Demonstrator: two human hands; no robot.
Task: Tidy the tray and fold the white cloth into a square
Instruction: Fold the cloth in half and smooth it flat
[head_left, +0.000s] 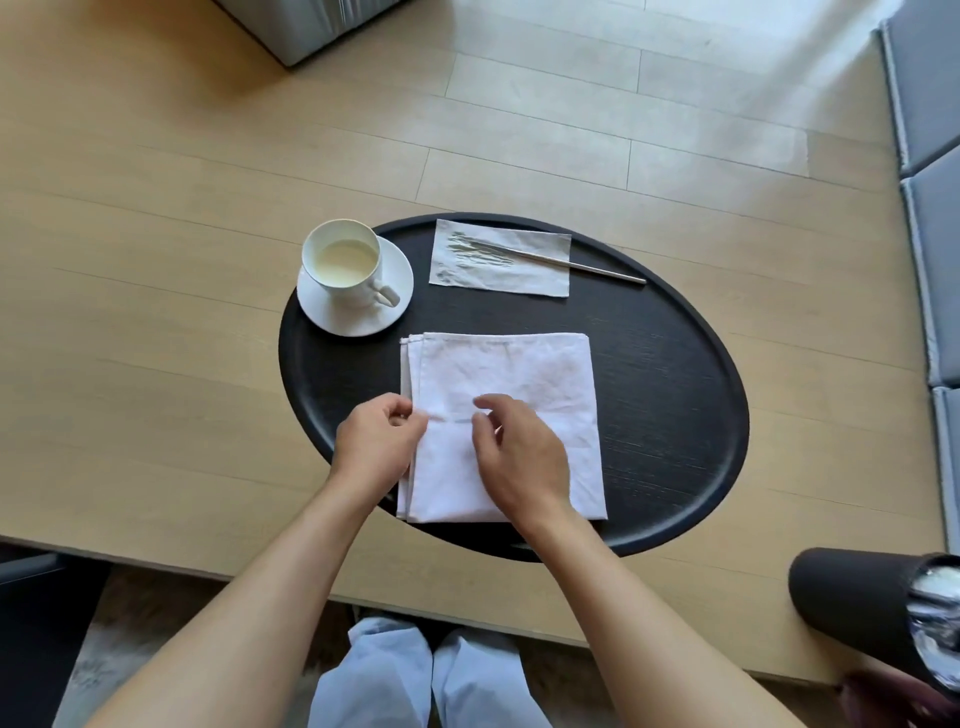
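White cloth (506, 415) lies near-centre on the tray (675, 395), already a layered rectangle; one fold more should square it. Left hand (382, 441) pinches its left edge; right hand (519, 452) hovers loosely curled, gripping nothing.

This looks like a home living room or a hotel lounge, a place for sitting and being served rather than for work. A low table (156, 260) of pale wood planks carries a dark oval serving tray (675, 389) with a white cup (343, 265) of milky drink on a saucer (358, 317) and a fork (545, 255) laid on a paper napkin (540, 280). Grey seat cushions (930, 104) line the right edge, and a grey upholstered piece (306, 26) stands beyond the table.
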